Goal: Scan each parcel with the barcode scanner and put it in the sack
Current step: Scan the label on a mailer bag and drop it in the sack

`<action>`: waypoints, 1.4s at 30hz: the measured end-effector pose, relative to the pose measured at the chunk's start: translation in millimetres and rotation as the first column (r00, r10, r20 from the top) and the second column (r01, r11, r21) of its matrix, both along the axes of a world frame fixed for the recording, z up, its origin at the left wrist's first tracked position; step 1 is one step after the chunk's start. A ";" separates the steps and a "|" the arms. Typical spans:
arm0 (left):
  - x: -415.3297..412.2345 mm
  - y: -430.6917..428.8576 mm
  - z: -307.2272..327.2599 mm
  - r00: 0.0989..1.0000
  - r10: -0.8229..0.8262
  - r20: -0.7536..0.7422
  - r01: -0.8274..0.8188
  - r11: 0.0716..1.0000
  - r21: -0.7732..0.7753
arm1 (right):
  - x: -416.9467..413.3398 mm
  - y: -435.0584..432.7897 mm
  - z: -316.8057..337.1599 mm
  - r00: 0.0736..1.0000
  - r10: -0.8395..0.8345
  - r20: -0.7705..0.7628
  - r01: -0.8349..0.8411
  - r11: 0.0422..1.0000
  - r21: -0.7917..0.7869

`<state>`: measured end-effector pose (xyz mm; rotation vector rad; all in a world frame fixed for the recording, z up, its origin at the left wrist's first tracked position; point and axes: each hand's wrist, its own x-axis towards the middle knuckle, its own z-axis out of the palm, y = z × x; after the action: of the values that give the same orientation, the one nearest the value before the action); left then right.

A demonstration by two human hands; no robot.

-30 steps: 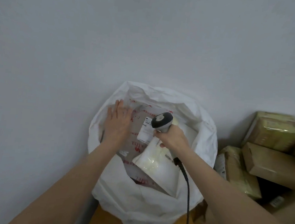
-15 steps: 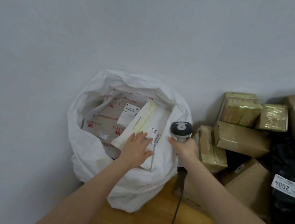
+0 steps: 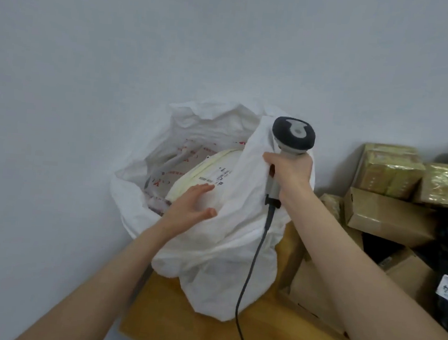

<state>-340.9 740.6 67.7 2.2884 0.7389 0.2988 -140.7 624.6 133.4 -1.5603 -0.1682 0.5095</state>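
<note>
Right hand (image 3: 290, 173), gripping the barcode scanner (image 3: 293, 134), now also lifts the sack (image 3: 210, 250) rim; flat-fingered left hand (image 3: 192, 207) seats the white mailer (image 3: 212, 171).

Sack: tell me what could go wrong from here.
1. The right hand grips the barcode scanner and seems to pinch the rim of the sack too; that crowded grip could let one slip.
2. The scanner's cable hangs across the sack's front and may snag if the sack is tugged.
3. The white parcel under the left hand lies high near the mouth; it might slide out unless pressed deeper.
</note>
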 end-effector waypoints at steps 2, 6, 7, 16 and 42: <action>-6.2 -0.7 0.3 0.990 -0.078 -0.117 0.072 0.996 -0.051 | -5.8 -6.6 0.9 1.000 0.020 -0.004 -0.021 0.998 -0.053; 8.8 0.5 -16.3 0.984 -0.023 -0.175 0.030 0.999 0.034 | -12.9 -21.8 -6.2 0.997 0.056 -0.048 -0.061 0.993 -0.097; 15.6 4.4 -15.7 0.977 -0.019 -0.213 0.052 0.988 0.147 | -12.6 -24.8 -4.1 0.997 0.058 -0.044 -0.062 0.994 -0.085; 52.1 12.3 -63.2 0.680 -0.008 -0.733 0.421 0.823 0.381 | -4.3 -49.8 -14.1 0.996 -0.042 -0.074 0.039 0.999 -0.032; 37.3 45.0 -18.6 0.946 0.211 -0.245 -0.015 0.786 0.618 | -28.0 -64.6 -39.0 0.983 -0.171 -0.068 0.159 0.975 -0.159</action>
<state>-303.6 785.7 49.2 2.9594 1.0609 0.2724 -168.7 560.1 94.4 -1.6827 0.0644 0.4622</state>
